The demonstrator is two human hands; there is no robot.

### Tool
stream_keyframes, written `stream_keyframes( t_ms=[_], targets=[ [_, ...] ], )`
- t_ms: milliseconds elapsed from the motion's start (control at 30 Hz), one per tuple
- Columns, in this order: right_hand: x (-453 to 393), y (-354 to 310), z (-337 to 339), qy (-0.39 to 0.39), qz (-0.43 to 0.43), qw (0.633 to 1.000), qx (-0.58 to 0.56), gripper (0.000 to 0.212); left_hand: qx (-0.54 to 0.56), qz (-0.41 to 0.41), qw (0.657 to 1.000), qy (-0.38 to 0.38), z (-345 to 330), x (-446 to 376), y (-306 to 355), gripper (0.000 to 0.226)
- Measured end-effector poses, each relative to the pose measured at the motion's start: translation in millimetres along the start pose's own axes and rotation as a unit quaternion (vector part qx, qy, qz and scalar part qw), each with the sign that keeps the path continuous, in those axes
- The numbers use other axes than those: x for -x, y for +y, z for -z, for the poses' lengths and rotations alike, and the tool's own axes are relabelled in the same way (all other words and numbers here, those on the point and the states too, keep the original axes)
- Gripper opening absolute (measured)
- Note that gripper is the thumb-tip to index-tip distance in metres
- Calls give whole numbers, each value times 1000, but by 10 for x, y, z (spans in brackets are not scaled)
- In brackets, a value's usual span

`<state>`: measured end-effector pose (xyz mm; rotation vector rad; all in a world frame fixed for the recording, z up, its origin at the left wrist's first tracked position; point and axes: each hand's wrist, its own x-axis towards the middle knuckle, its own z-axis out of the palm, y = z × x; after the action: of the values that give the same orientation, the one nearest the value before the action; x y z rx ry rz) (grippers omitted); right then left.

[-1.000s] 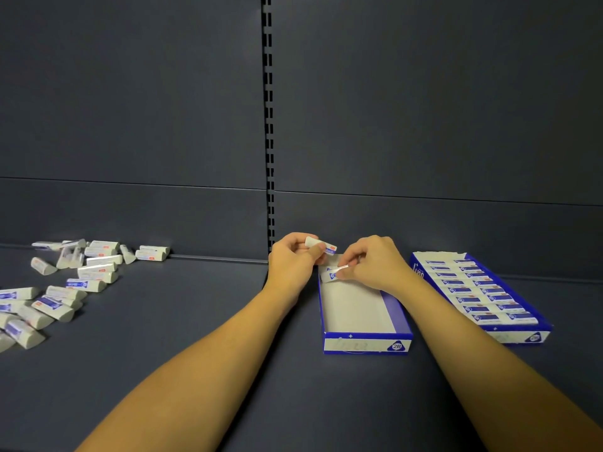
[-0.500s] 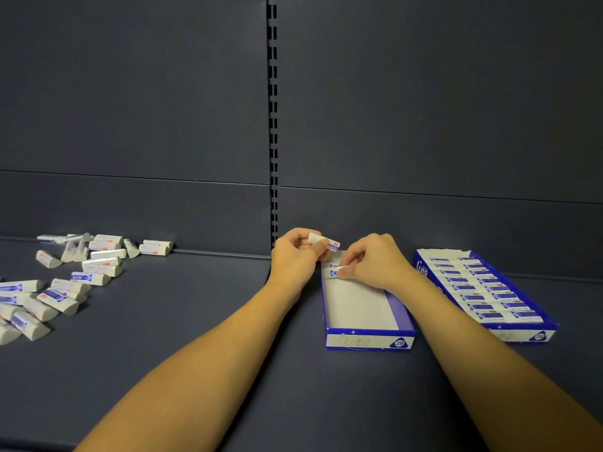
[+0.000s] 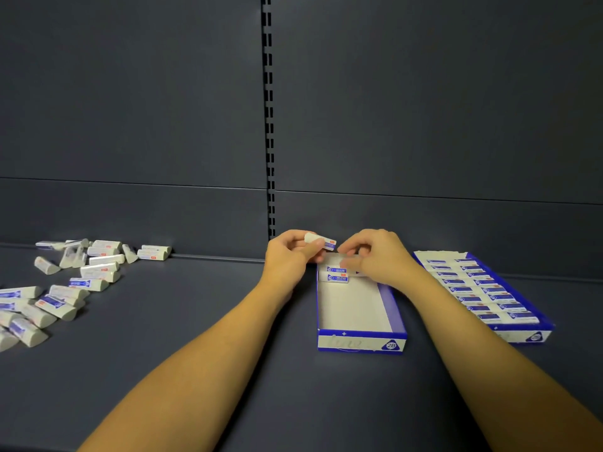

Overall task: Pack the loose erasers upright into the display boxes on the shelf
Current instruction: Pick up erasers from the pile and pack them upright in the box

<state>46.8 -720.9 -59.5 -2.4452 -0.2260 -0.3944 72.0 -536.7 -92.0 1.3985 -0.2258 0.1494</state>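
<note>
Head view: two bare forearms reach across a dark shelf (image 3: 195, 321) to a blue-and-white display box (image 3: 359, 342).

Two erasers (image 3: 336, 274) stand at the box's far end. Right hand (image 3: 378, 256) has curled fingers touching them; left hand (image 3: 287, 259) pinches another eraser (image 3: 321, 241) just above. A full box (image 3: 528, 336) sits right; loose erasers (image 3: 65, 285) are scattered far left.

Dark grey metal shelf (image 3: 195, 321), matte, under dim, even light. Behind it, a back wall (image 3: 130, 93) of flat grey panels, split by a horizontal seam low down. Down the middle, a slotted upright (image 3: 267, 125) with paired black slots.
</note>
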Motion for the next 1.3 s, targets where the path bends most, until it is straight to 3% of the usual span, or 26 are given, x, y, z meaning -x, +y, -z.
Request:
stream_keyframes(
  t_ms=[133, 600, 833, 1033, 1167, 1300],
  targets=[
    [10, 54, 151, 62, -14, 991, -116, 25, 26, -10, 1000, -9, 48, -25, 41, 19],
    [53, 248, 279, 92, -68, 979, -167, 16, 67, 18, 992, -101, -14, -1, 153, 16],
    [49, 288, 281, 121, -134, 966, -184, 12, -132, -29, 984, -114, -117, -96, 277, 13],
    [35, 342, 275, 140, -169, 954, -202, 7, -363, -76, 917, -148, -301, -122, 208, 6],
    [20, 375, 267, 154, -191, 948, -205, 8, -431, -118, 876, -183, -431, -108, 161, 9],
    [2, 399, 259, 164, -197, 944, -205, 8, -442, -182, 862, -169, -495, -116, 103, 11]
  ],
)
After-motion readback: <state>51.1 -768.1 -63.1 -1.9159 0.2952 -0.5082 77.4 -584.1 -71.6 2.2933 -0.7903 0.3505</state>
